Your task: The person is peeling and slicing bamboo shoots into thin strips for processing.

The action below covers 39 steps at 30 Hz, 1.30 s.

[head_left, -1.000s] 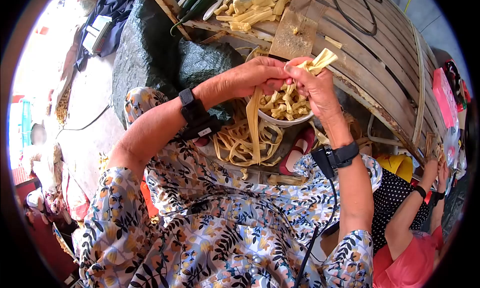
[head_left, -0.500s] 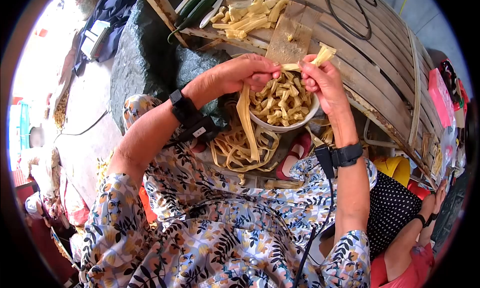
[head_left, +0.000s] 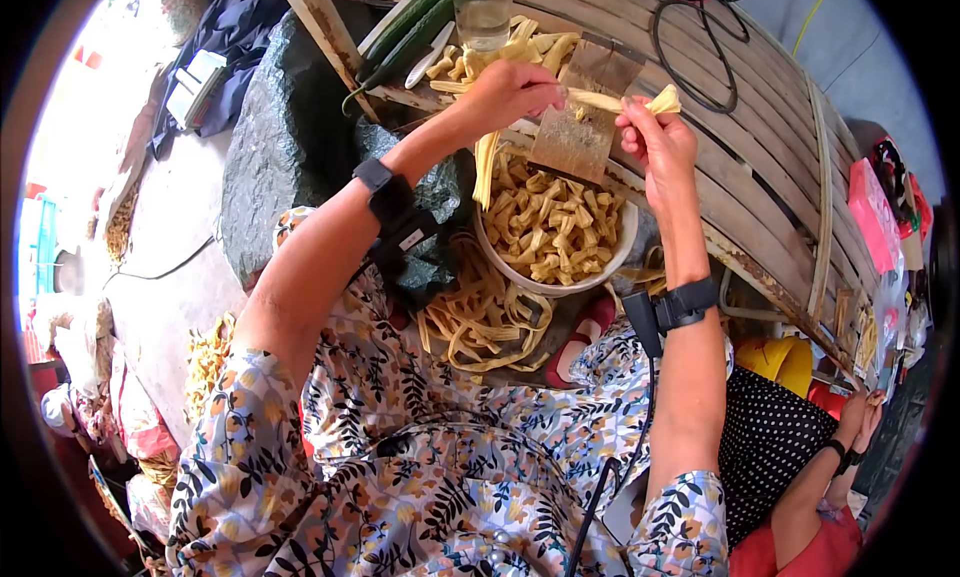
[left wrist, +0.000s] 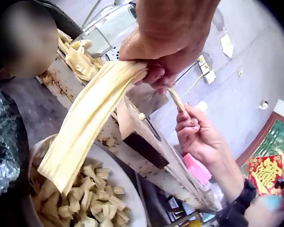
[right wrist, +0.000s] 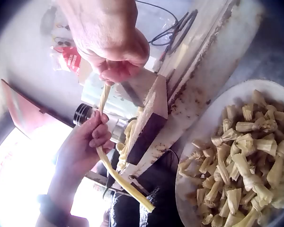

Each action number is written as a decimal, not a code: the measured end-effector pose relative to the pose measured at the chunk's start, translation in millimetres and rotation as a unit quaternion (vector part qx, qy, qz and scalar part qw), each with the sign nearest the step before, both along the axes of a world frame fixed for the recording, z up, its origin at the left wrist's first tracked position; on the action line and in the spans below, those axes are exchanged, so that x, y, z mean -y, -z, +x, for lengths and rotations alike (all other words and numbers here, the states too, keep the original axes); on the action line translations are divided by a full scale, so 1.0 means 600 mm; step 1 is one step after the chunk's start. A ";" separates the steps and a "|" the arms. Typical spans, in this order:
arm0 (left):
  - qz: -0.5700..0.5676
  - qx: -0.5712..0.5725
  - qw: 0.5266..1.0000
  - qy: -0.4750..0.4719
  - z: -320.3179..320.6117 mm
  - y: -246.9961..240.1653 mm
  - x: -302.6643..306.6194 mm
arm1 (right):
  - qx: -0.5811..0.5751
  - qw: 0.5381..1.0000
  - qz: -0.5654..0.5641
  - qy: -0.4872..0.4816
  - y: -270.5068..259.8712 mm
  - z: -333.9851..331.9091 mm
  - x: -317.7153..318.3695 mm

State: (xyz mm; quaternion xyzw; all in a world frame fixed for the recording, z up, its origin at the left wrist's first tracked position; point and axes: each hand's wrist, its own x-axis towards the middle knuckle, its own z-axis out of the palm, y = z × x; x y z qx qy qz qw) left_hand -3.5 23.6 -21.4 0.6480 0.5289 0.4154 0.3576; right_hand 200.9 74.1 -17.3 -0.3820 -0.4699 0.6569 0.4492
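A pale yellow flat strip point(head_left: 597, 101) stretches between my two hands, twisted narrow along that stretch. My left hand point(head_left: 512, 92) pinches it, and its wide loose end point(left wrist: 87, 127) hangs down over the bowl in the left wrist view. My right hand point(head_left: 662, 149) grips the strip near its other, flared end point(head_left: 664, 101). Both hands are raised by a wooden block point(head_left: 583, 132) at the bench edge. Below them stands a white bowl point(head_left: 548, 289) filled with short knotted pieces point(head_left: 560, 227) of the same yellow material.
More loose strips point(head_left: 485, 322) lie heaped on the ground before the bowl. On the slatted bench point(head_left: 770, 192) are yellow pieces, a glass container point(head_left: 482, 17), green cucumbers point(head_left: 400, 42) and a black cable point(head_left: 690, 87). Dark green plastic sheeting point(head_left: 280, 157) stands left; another person's arm point(head_left: 815, 492) shows right.
The hands have moved up and away from over the bowl to the block, and apart, drawing the strip out between them. More of the bowl now shows.
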 end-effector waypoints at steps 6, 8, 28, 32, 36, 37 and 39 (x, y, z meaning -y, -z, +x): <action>0.039 -0.027 0.997 -0.065 0.009 0.015 -0.046 | 0.001 0.998 0.024 0.057 0.006 -0.018 -0.035; 0.045 -0.027 0.996 -0.072 0.011 0.019 -0.055 | -0.010 0.997 0.024 0.068 0.014 -0.021 -0.044; 0.051 -0.042 0.994 -0.093 0.004 0.028 -0.071 | -0.012 0.996 0.022 0.082 0.038 -0.038 -0.061; 0.064 -0.050 0.987 -0.137 -0.001 0.065 -0.082 | 0.092 0.991 0.072 0.062 0.065 -0.040 -0.060; -0.036 0.014 0.988 -0.149 -0.009 0.026 -0.045 | 0.127 0.985 0.050 0.107 0.069 0.003 -0.051; -0.032 0.055 0.991 -0.121 -0.016 0.018 -0.036 | 0.099 0.992 0.013 0.076 0.053 0.008 -0.037; -0.087 0.176 0.980 -0.024 -0.020 0.008 -0.018 | 0.043 0.997 -0.061 0.011 0.018 0.023 -0.011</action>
